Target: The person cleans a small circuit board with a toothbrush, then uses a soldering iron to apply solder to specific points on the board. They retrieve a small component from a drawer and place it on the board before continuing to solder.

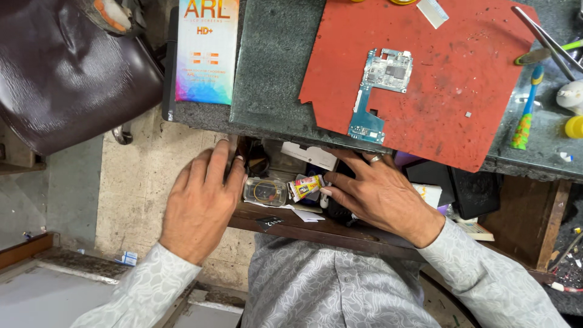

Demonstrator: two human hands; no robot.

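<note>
Below the bench (pixel 267 73) edge, both hands reach into an open drawer (pixel 285 222): the left hand (pixel 200 200) rests at nine o'clock, fingers loosely spread, while the right hand (pixel 376 194), fingers splayed, touches a small glue tube (pixel 305 185) beside a clear plastic box (pixel 265 191). Up at twelve o'clock, a circuit board (pixel 379 91) lies on a red mat (pixel 437 73) over the dark stone top, kept flat and within reach, with a toothbrush (pixel 527 112) at two o'clock and stone floor at eight.

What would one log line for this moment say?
left hand: on drawer edge | right hand: inside drawer by small tube | circuit board: on red mat

**Lighting and image quality, head view**

Even, fairly bright overhead light. Soft glare on brown leather seat (pixel 61 73). Open drawer (pixel 291 182) under the counter edge in deep shadow. Focus sharp centrally; mild wide-angle bending at edges.
</note>
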